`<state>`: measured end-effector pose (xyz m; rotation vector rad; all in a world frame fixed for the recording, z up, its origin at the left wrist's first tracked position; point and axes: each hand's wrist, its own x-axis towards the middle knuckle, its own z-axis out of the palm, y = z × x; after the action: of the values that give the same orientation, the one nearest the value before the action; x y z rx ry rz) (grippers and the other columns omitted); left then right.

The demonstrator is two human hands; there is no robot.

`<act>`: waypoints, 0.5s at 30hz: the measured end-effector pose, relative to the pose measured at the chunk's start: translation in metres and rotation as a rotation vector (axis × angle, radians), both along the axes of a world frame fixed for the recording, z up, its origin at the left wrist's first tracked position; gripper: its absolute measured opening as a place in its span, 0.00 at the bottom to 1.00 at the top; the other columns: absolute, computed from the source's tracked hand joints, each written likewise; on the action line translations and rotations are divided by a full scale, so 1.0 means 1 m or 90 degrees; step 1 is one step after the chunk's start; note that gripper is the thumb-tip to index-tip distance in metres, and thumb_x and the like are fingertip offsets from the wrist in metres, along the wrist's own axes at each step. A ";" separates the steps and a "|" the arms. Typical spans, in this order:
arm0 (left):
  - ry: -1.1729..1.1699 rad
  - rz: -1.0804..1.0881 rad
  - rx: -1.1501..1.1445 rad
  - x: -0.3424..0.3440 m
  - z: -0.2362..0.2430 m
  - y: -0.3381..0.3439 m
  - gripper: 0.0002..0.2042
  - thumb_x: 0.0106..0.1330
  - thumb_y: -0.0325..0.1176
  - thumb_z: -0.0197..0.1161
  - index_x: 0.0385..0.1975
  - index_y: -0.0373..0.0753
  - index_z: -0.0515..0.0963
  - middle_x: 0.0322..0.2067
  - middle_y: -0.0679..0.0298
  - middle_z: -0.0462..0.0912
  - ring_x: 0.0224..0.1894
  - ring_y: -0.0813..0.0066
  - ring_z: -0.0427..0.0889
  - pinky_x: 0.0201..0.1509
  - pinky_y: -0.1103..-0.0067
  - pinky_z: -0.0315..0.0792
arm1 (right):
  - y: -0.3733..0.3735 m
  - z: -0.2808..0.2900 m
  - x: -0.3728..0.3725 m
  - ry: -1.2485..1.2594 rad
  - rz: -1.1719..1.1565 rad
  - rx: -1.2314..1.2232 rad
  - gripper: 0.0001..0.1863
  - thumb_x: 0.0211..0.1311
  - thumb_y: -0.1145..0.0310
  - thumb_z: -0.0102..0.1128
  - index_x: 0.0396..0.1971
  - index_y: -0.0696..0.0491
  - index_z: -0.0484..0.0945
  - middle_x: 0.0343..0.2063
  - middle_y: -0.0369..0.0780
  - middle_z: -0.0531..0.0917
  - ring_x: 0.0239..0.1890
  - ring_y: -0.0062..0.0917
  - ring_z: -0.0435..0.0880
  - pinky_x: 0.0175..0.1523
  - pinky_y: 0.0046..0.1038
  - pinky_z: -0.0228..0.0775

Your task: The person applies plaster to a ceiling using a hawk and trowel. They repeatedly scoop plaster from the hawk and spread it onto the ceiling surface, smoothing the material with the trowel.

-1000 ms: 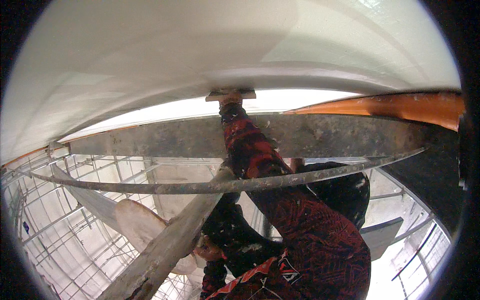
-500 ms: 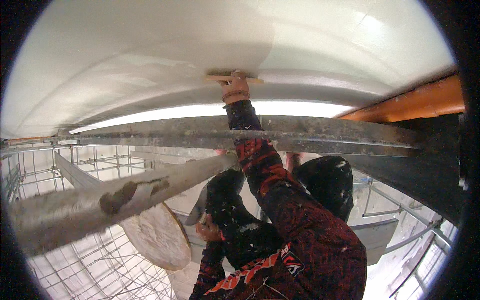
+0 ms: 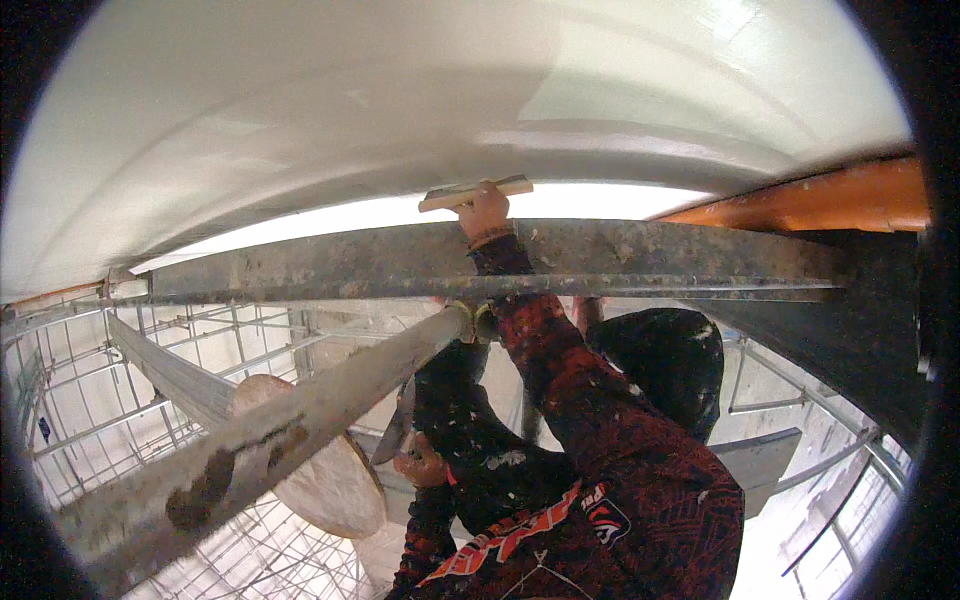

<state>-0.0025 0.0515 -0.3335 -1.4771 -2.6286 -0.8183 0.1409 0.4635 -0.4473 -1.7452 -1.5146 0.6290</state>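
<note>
My right hand (image 3: 484,212) is closed on a wide, flat plastering blade (image 3: 440,198) with a pale face. It is held just past the lower edge of the smooth, curved off-white surface (image 3: 330,110), which looks partly wet. Whether the blade touches that surface I cannot tell. Low down by my knee, my left hand (image 3: 422,464) is closed around a grey, flat-bladed tool, seemingly a trowel (image 3: 396,425). Left of it lies a round board (image 3: 335,490) smeared with pale plaster, partly hidden by a pole.
A stained grey metal beam (image 3: 640,250) crosses below the surface, under my right forearm. One thick pole (image 3: 290,435) slants in from the lower left. An orange tube (image 3: 800,205) runs along the right. Scaffold tubes and planks (image 3: 170,370) stand on both sides, with mesh below.
My right hand has drawn the blade down off the curved surface toward the beam and tilted it. My left hand stays by my knee. The view has shifted slightly.
</note>
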 end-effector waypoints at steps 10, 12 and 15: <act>-0.123 0.221 -0.173 -0.011 -0.012 -0.024 0.20 0.58 0.43 0.66 0.14 0.33 0.71 0.18 0.52 0.75 0.23 0.68 0.74 0.23 0.73 0.65 | 0.088 -0.084 -0.025 -0.026 0.191 -0.304 0.41 0.42 0.40 0.64 0.50 0.58 0.72 0.46 0.52 0.76 0.50 0.42 0.76 0.58 0.38 0.65; -0.122 0.150 -0.102 -0.007 -0.003 -0.017 0.19 0.57 0.42 0.67 0.15 0.33 0.71 0.21 0.52 0.75 0.25 0.69 0.75 0.24 0.73 0.66 | 0.095 -0.091 -0.026 -0.028 0.197 -0.318 0.41 0.41 0.41 0.65 0.50 0.58 0.72 0.46 0.52 0.76 0.50 0.42 0.76 0.58 0.37 0.65; -0.041 0.122 0.030 0.006 0.003 0.000 0.17 0.58 0.41 0.65 0.19 0.31 0.75 0.22 0.53 0.77 0.26 0.69 0.76 0.26 0.74 0.69 | 0.099 -0.101 -0.031 -0.022 0.190 -0.324 0.42 0.41 0.41 0.66 0.50 0.59 0.72 0.45 0.52 0.77 0.50 0.41 0.76 0.57 0.37 0.66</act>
<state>0.0037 0.0517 -0.3306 -1.1851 -2.7217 -0.9141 0.1103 0.5621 -0.5483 -1.9098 -1.7634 1.2281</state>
